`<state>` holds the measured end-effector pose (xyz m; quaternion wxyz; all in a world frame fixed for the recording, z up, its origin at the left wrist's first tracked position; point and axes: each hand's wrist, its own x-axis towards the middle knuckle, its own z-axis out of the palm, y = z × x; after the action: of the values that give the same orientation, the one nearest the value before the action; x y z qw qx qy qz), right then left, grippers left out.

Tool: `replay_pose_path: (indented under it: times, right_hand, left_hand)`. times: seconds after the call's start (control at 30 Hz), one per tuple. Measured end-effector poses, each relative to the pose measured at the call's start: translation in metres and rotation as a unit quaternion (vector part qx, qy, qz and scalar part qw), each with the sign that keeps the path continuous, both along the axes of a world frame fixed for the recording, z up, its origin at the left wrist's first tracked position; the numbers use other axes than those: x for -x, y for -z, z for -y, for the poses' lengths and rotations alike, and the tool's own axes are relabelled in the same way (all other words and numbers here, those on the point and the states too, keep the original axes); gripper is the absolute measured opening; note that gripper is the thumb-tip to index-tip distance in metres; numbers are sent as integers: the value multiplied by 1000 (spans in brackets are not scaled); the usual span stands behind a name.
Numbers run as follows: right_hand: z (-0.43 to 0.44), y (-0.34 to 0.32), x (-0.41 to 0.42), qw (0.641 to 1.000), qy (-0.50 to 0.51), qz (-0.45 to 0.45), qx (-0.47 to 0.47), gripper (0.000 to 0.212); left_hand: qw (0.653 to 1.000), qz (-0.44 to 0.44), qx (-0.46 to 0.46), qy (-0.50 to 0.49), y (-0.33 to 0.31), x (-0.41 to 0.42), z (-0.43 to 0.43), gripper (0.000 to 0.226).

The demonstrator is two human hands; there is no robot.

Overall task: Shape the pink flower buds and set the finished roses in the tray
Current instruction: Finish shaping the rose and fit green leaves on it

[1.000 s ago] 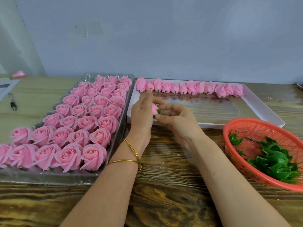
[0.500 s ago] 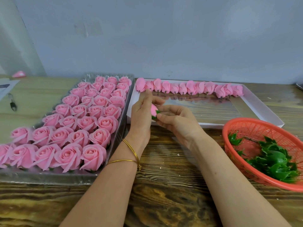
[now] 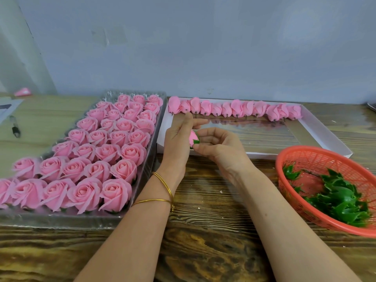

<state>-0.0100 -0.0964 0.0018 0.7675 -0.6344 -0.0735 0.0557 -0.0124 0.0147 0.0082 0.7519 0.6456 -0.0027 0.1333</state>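
A pink flower bud (image 3: 193, 137) with a green calyx at its base sits between both my hands above the near edge of the white box. My left hand (image 3: 177, 141) cups it from the left, fingers raised. My right hand (image 3: 217, 147) pinches the calyx end from the right. To the left lies a clear plastic tray (image 3: 142, 180) filled with several finished pink roses (image 3: 116, 192). A row of unshaped pink buds (image 3: 236, 108) lines the far side of the white box (image 3: 325, 137).
An orange plastic basket (image 3: 309, 157) with several green calyxes (image 3: 341, 198) stands at the right. A pen (image 3: 15, 127) and paper lie on the far left of the wooden table (image 3: 203, 231). A grey wall closes the back.
The bud has turned slightly between my hands, and the green calyx shows more at its base. Both hands stay in the same place.
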Motion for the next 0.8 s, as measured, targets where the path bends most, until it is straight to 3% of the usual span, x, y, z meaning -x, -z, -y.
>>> replay_pose_path:
  times: [0.3, 0.5, 0.8]
  right_hand:
    - [-3, -1, 2, 998, 29, 52, 37, 39]
    - [-1, -3, 4, 999, 12, 39, -6, 47]
    - [-2, -2, 2, 999, -38, 14, -9, 35]
  left_hand:
    - [1000, -2, 6, 4, 1, 0, 2, 41]
    - [1000, -1, 2, 12, 3, -2, 0, 50]
    - [1000, -2, 21, 8, 4, -3, 1, 56]
